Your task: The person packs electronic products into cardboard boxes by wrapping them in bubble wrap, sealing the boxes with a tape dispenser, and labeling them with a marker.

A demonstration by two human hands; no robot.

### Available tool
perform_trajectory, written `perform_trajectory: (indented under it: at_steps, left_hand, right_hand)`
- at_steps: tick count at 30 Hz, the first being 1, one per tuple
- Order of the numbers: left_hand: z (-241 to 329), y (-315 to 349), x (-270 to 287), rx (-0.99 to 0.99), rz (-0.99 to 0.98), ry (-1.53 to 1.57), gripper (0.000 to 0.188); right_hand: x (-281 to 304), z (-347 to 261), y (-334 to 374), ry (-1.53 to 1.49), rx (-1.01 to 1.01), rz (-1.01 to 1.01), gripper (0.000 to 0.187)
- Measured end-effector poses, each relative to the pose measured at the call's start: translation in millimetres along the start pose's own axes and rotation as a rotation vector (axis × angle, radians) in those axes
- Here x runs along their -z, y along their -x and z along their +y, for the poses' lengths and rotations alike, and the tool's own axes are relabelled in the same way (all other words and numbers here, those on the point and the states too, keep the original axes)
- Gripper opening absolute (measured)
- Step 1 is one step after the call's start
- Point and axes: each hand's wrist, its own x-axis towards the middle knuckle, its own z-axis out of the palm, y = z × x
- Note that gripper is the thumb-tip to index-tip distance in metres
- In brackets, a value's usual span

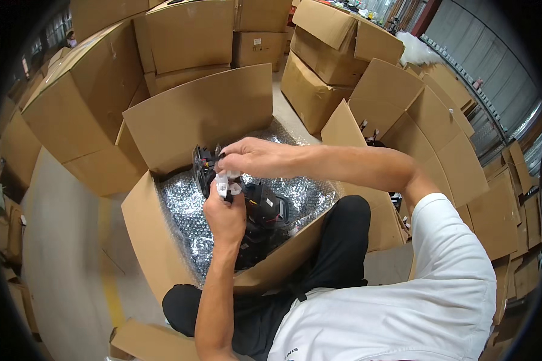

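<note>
Over an open cardboard box (199, 114), both my hands are on one black plastic part (201, 168) that has a rounded edge and small coloured bits. My left hand (226, 219) is closed round its lower side, beside a white plastic piece (223, 184). From the right, my right hand (247, 157) reaches across with its fingers bent onto the top of the same part; its fingertips are partly hidden. Below and right of my hands, other black plastic parts (265, 204) lie in the box on silvery bubble wrap (193, 207).
To the right stands another open box (391, 114) with dark parts and white-tipped pieces inside. Stacked cardboard boxes (190, 39) rise behind, and a large box (96, 96) is at the left. A yellow line (105, 259) runs along the floor. My knees flank the near side.
</note>
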Motion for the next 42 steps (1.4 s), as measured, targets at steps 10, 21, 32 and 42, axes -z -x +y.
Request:
perform_trajectory:
  at_steps: [10,21,32,42]
  left_hand:
    - [18,-8,32,0.375,0.014,0.374,0.035]
    - [21,-7,36,0.436,0.113,0.310,0.022]
    - [21,-11,41,0.508,0.047,0.233,0.018]
    - [36,-13,57,0.400,0.125,0.437,0.016]
  right_hand:
    - [-14,35,9,0.726,0.559,0.086,0.026]
    - [-47,51,27,1.377,0.818,0.211,0.065]
    - [-42,48,30,1.446,0.746,0.131,0.062]
    - [18,101,33,0.468,0.174,0.177,0.049]
